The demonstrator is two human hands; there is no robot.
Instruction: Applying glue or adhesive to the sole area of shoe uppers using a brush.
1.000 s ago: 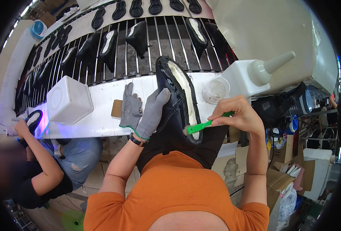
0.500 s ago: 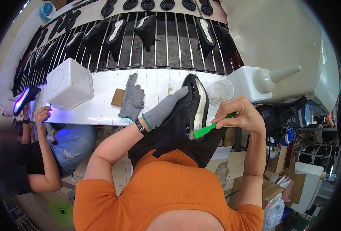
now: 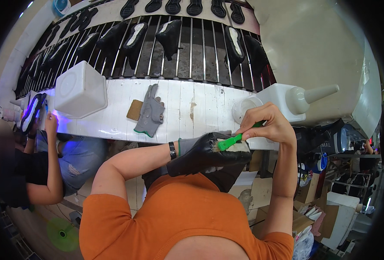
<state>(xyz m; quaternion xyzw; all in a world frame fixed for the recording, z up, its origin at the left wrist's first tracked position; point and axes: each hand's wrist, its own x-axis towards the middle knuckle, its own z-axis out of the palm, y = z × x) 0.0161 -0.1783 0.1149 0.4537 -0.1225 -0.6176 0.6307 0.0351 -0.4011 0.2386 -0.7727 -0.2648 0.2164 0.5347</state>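
My left hand [image 3: 188, 146], in a grey glove with a green cuff, holds a black shoe upper [image 3: 196, 157] over my lap, sole side up. Most of the glove is hidden behind the shoe. Bare and pinched closed, my right hand [image 3: 267, 123] grips a small green brush [image 3: 230, 142]. Its bristles touch the edge of the pale sole area near one end of the shoe. Just beyond my right hand, a round white cup [image 3: 247, 106] stands by a white bottle with a long spout [image 3: 283, 102].
On the white bench [image 3: 200, 104] lie an empty grey glove [image 3: 151, 113] and a brown pad [image 3: 134, 110]. A white square container [image 3: 80, 90] stands left. Behind, a roller conveyor [image 3: 195, 47] carries several shoe uppers, with soles beyond. A co-worker [image 3: 44, 173] holds another shoe at left.
The shoe has swung from nearly upright to lying crosswise, and my left hand has gone behind it. My right hand with the brush has moved slightly up. The co-worker's shoe and hand shifted too.
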